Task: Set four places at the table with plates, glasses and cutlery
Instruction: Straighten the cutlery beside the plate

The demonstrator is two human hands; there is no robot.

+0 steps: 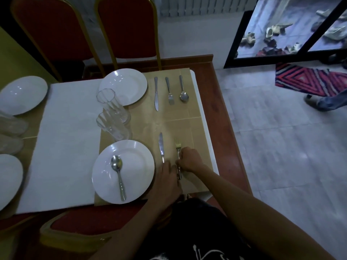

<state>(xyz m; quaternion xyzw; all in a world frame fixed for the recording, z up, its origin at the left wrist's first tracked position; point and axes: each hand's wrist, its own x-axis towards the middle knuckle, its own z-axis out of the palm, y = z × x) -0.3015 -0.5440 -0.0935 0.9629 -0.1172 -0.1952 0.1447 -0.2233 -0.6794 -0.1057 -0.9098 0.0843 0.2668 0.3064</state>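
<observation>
- The right hand (190, 159) is closed around the handle of a fork (178, 147) in the lower middle of the frame; the tines point up the frame and the handle's end shows below the hand, so only its middle part is covered.
- The left hand (168, 177) lies flat just left of that fork, its fingertips over the handle end of a knife (161, 147). Whether it pinches the knife or merely rests on it, I cannot tell (the fingers hide the contact).
- Knife and fork lie side by side, apart, on a tan mat (150, 117).
- Left of the knife sits a white plate (139, 173) with a spoon (117, 173) lying on it, bowl toward the top of the frame.
- Above that plate stand two clear glasses (112, 113), close together and hard to separate by eye.
- Further up the frame a second plate (123, 89) has a knife, a fork and a spoon (170, 91) laid in a row to its right, handles toward the top.
- At the left edge two more plates (20, 94) are cut off, and the glasses between them are blurred.
- A white cloth (69, 137) covers the middle of the table (228, 128).
- Two red chairs (127, 27) stand at the top, another at the bottom left.
- A striped rug (308, 81) lies on the floor at upper right.
</observation>
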